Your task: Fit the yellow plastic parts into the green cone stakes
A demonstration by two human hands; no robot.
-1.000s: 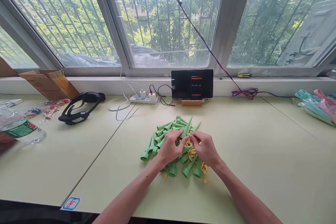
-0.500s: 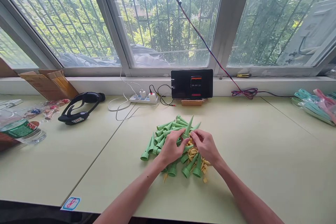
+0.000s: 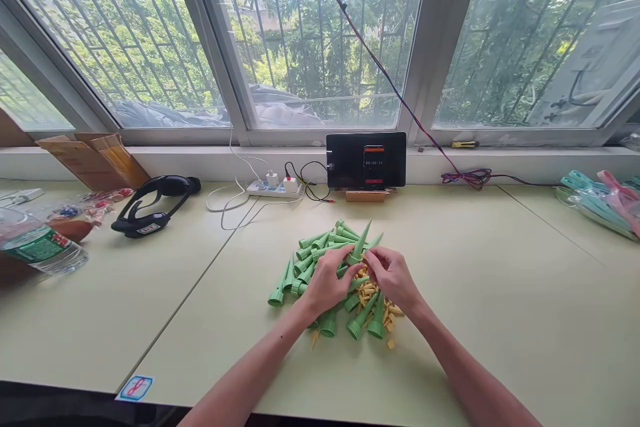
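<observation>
My left hand [image 3: 329, 280] is closed around the base of a green plastic watering spike [image 3: 361, 242], whose tip points up. My right hand [image 3: 393, 273] is pinched right beside that base, and whatever its fingertips hold is hidden. Under and around both hands lies a pile of similar green spikes [image 3: 306, 265], mostly on their sides, their wide ribbed ends showing. Small yellow plastic pieces [image 3: 369, 291] are heaped between the hands, partly covered by spikes and fingers. One yellow piece [image 3: 391, 345] lies apart, nearer the table's front edge.
Behind the pile stands a dark tablet [image 3: 345, 160] showing a timer. A power strip [image 3: 275, 188] with cables sits left of it. Farther left are a black headset [image 3: 155, 207] and a plastic bottle [image 3: 45, 247]. Bagged teal and pink items [image 3: 600, 193] lie far right.
The held spike has shifted very slightly to the right. Both hands keep almost the same place and grip.
</observation>
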